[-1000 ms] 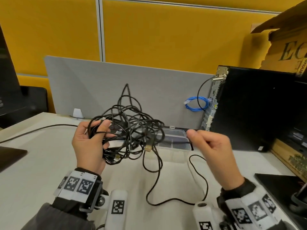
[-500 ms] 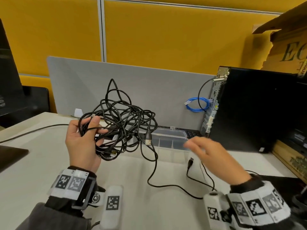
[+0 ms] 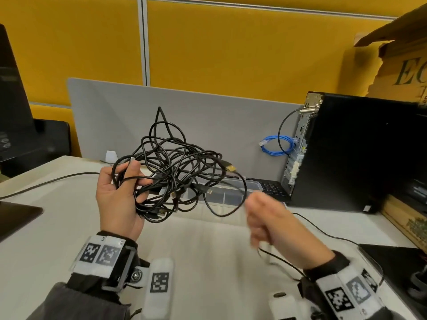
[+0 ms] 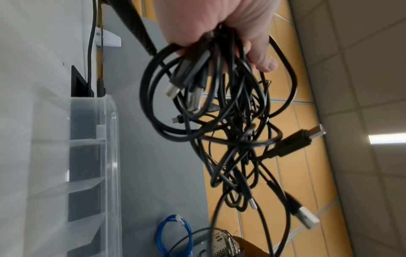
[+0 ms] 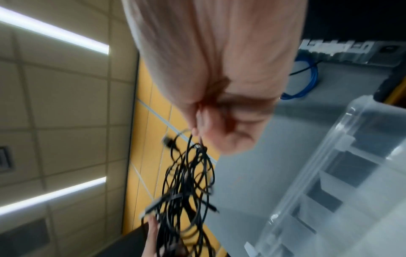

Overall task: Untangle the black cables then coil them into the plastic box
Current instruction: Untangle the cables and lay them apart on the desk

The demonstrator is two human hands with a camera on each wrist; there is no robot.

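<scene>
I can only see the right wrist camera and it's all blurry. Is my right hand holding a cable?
Observer: Seems so. In the head view the right hand is curled round one strand that loops out of the tangle.
Operator: Who's holding the big knot?
Observer: The left hand grips it above the table, with a finger hooked through the loops.
Operator: Any plugs sticking out?
Observer: Yes, a gold-tipped plug pokes out on the tangle's right side.

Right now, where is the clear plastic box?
In the head view the plastic box stands on the white desk, behind the black cables held up by the left hand, left of the black computer tower.
</scene>
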